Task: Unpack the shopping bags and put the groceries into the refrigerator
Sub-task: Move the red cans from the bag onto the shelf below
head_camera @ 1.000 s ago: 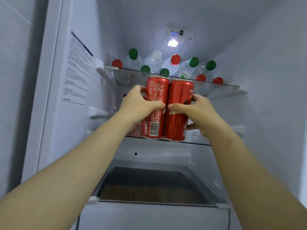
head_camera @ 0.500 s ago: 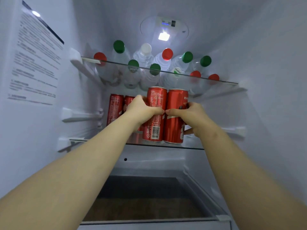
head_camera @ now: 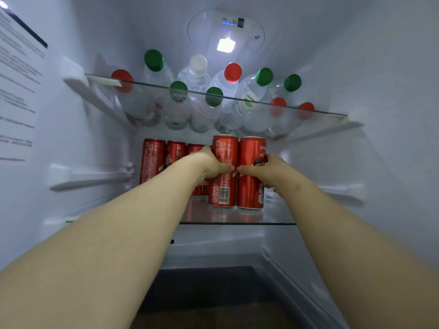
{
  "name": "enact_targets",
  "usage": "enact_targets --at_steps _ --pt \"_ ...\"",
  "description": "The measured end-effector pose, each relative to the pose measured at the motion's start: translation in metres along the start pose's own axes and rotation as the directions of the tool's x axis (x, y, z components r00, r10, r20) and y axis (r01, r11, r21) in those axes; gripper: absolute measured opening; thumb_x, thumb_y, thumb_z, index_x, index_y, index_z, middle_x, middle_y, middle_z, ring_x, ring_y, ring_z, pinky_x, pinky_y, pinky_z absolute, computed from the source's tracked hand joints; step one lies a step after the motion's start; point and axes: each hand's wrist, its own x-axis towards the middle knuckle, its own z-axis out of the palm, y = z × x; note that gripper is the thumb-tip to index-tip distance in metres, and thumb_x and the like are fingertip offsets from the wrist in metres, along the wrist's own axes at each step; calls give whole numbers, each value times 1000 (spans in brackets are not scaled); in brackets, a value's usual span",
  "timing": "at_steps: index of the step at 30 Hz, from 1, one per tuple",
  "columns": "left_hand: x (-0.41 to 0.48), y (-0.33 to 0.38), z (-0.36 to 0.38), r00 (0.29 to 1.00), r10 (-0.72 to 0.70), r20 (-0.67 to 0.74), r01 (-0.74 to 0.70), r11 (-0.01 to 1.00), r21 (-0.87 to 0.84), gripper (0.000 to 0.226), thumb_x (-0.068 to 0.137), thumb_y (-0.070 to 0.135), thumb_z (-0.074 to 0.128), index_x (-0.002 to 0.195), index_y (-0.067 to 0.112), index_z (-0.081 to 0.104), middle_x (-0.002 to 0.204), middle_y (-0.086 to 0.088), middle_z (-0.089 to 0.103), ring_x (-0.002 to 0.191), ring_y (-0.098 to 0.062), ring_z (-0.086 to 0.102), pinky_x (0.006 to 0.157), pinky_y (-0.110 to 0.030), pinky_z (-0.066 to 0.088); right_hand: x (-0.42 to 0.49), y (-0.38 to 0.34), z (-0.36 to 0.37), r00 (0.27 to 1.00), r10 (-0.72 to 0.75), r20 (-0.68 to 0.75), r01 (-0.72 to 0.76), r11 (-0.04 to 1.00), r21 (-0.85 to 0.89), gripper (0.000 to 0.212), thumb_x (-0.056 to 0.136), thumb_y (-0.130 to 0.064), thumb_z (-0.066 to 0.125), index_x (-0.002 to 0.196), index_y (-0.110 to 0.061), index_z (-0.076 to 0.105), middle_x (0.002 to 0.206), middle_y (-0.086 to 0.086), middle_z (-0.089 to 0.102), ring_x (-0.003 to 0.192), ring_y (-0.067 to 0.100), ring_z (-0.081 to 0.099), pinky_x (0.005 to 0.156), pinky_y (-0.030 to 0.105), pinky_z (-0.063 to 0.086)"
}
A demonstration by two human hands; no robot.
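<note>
Both my arms reach into the open refrigerator. My left hand (head_camera: 211, 163) grips a red cola can (head_camera: 224, 193) with a barcode facing me. Right beside it, touching, stands a second red cola can (head_camera: 250, 186), gripped by my right hand (head_camera: 268, 169). Both cans stand upright on the middle glass shelf (head_camera: 280, 216). Further back on the same shelf, to the left, stand three more red cans (head_camera: 153, 160), partly hidden by my left arm.
The upper glass shelf (head_camera: 327, 113) carries several water bottles (head_camera: 197, 74) with green, red and white caps. A light (head_camera: 225, 45) shines at the back wall. A dark drawer (head_camera: 213, 293) lies below. A printed label (head_camera: 19, 91) is on the left wall.
My hands have moved the two cans deeper into the refrigerator over the middle shelf. The row of cans at the back left has come into view.
</note>
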Motion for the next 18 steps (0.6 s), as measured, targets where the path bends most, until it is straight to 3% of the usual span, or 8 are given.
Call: enact_targets --at_steps 3,5,8,11,13,18 --pt "18 -2 5 1000 -24 16 24 1000 -11 65 80 28 73 134 15 39 123 -9 57 108 -25 57 89 -39 50 18 8 7 999 40 -31 -39 999 14 54 70 -25 82 114 -17 53 108 5 61 96 24 61 85 38 50" --pt "28 -5 8 999 -31 28 31 1000 5 65 79 28 73 133 15 40 123 -9 56 109 -26 56 90 -40 50 28 13 9 998 65 -28 -64 998 30 62 65 -24 84 118 -16 52 113 8 62 101 28 62 92 46 50" --pt "45 -7 12 999 -27 41 26 999 43 62 81 29 72 132 14 41 123 -9 55 109 -26 55 89 -38 50 42 18 10 994 105 -24 -103 993 50 68 63 -22 85 121 -15 51 116 11 61 100 28 61 88 45 52" --pt "61 -8 17 997 -41 59 34 994 104 57 83 29 69 130 11 42 120 -11 57 105 -25 57 86 -35 52 50 20 8 990 136 -30 -138 990 -42 70 68 -29 82 127 -14 46 116 11 59 89 24 57 61 31 47" --pt "71 -7 19 996 -61 63 50 986 162 56 84 31 68 129 10 43 115 -12 59 98 -24 60 85 -35 54 56 21 8 985 168 -26 -169 981 -90 72 70 -31 81 129 -15 43 115 13 57 83 24 54 54 31 45" --pt "89 -4 23 985 -138 105 110 966 232 56 88 33 62 131 2 43 112 -14 60 93 -22 61 89 -36 53 70 24 6 971 241 9 -238 965 -111 75 69 -28 82 130 -17 41 106 12 52 90 28 53 68 49 53"
